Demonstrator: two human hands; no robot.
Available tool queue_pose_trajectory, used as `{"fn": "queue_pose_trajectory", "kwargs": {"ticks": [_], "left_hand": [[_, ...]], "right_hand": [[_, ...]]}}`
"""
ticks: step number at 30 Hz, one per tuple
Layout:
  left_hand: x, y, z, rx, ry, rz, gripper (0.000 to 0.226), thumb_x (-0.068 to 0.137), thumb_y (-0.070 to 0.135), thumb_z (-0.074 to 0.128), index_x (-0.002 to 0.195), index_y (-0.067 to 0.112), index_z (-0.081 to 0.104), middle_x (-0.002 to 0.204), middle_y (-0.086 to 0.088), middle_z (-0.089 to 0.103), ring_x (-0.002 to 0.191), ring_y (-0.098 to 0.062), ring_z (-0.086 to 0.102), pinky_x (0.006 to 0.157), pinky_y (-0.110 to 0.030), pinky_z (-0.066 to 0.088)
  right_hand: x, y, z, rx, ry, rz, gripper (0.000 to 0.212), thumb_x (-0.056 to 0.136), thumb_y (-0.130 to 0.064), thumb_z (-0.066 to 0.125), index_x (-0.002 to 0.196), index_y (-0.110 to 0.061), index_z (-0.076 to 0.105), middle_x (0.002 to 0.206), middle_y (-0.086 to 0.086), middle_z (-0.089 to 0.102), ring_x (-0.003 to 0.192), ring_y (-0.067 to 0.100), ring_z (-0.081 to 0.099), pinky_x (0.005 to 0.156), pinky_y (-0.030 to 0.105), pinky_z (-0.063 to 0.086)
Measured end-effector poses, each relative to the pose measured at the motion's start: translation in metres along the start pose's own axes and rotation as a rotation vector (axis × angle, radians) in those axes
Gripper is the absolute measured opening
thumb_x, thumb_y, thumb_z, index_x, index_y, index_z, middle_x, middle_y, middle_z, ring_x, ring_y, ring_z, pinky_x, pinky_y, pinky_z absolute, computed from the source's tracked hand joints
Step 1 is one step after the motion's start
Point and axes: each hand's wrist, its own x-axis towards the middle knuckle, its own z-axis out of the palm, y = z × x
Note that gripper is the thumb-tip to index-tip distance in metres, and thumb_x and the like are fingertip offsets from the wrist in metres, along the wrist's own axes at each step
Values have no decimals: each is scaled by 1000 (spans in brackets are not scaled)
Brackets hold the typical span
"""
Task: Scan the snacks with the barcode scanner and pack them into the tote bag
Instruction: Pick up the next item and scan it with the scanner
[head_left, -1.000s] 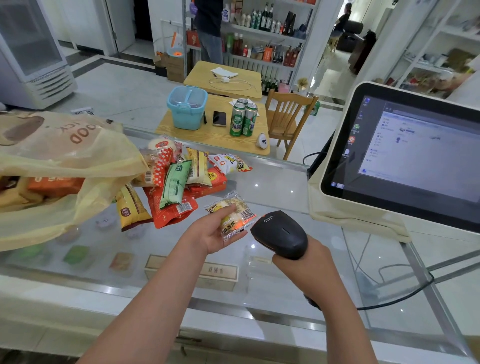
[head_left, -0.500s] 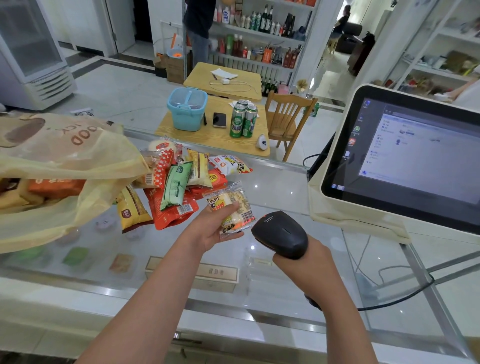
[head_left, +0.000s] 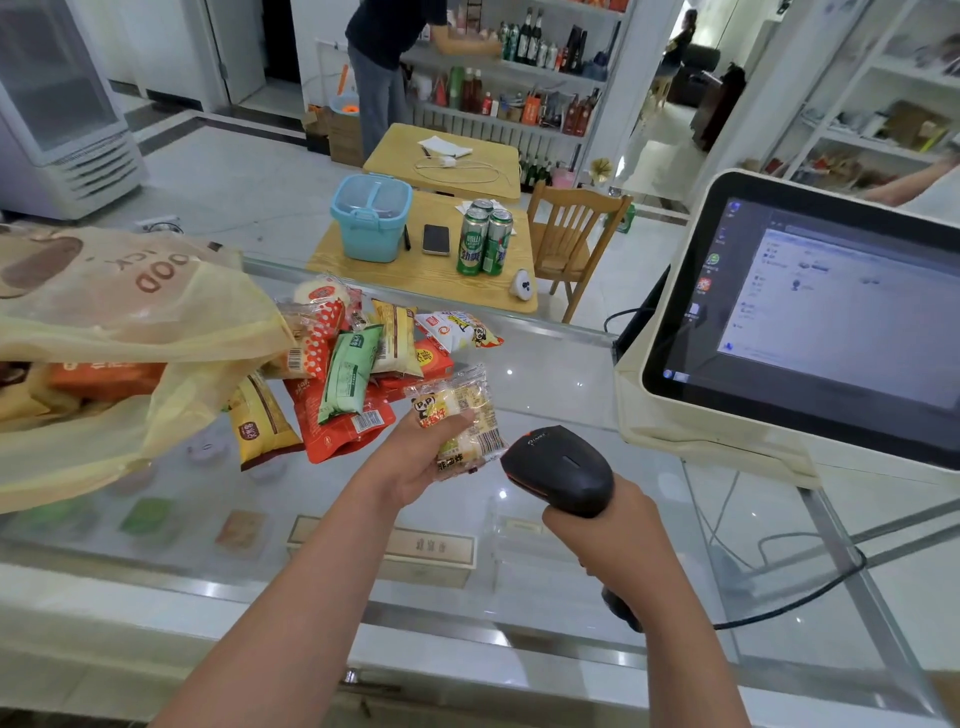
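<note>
My left hand grips a clear-wrapped yellow snack pack above the glass counter, its barcode turned toward the scanner. My right hand holds the black barcode scanner by its handle, the scanner's head almost touching the pack's barcode. A pile of several snack packets lies on the counter behind my left hand. The pale yellow tote bag lies at the left, partly over the pile, with an orange packet showing through it.
A white touchscreen terminal stands on the right of the counter, and the scanner's black cable runs toward it. Beyond the counter are wooden tables with a blue box, a phone and green cans, a chair, shelves and a person.
My left hand has turned the snack pack more upright and brought its barcode closer to the scanner head. My right hand and the scanner have stayed almost still.
</note>
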Motion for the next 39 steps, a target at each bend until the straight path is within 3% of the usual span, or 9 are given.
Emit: {"fn": "queue_pose_trajectory", "kwargs": {"ticks": [5, 17, 22, 25, 27, 30, 39], "left_hand": [[2, -2, -2, -2, 3, -1, 22, 90, 13, 64, 112, 15, 59, 104, -12, 73, 98, -32, 69, 95, -51, 51], [-1, 2, -2, -55, 19, -24, 33, 91, 17, 65, 123, 16, 56, 110, -10, 72, 95, -26, 71, 74, -37, 60], [-8, 3, 8, -224, 15, -77, 27, 91, 23, 62, 116, 14, 60, 101, -10, 74, 86, -26, 71, 65, -37, 60], [-14, 3, 18, -305, -8, -105, 21, 92, 28, 60, 108, 15, 64, 97, -8, 74, 86, -27, 70, 55, -34, 58], [-18, 2, 25, -316, -35, -116, 23, 92, 31, 60, 109, 15, 65, 100, -9, 74, 89, -27, 70, 57, -35, 58], [-21, -1, 33, -336, -68, -127, 21, 92, 31, 59, 106, 16, 66, 100, -9, 74, 86, -26, 72, 63, -37, 60], [-24, -4, 47, -362, -44, -76, 18, 94, 33, 57, 101, 18, 66, 85, -4, 76, 71, -21, 73, 51, -28, 56]], "right_hand": [[1, -1, 0, -11, -1, 8, 7, 75, -12, 63, 75, -16, 57, 57, -2, 55, 51, 14, 49, 43, 17, 40], [6, -1, 4, 4, -14, -26, 11, 77, -11, 64, 75, -19, 57, 57, -2, 57, 51, 11, 52, 41, 11, 40], [15, 5, 11, 136, 148, -1, 12, 77, -12, 67, 83, -17, 57, 74, 10, 64, 67, 25, 60, 62, 34, 53], [21, 5, 16, 238, 249, 5, 18, 78, -15, 70, 80, -23, 55, 74, 8, 64, 76, 32, 63, 70, 39, 54], [23, 5, 19, 302, 283, 4, 21, 77, -14, 73, 79, -25, 55, 73, 7, 65, 76, 33, 63, 71, 40, 54], [23, 6, 23, 335, 297, 2, 23, 76, -12, 73, 80, -27, 56, 74, 4, 65, 72, 29, 62, 69, 38, 53], [26, 7, 17, 421, 260, 25, 19, 81, -5, 70, 93, -16, 60, 70, 6, 59, 65, 20, 53, 57, 25, 46]]}}
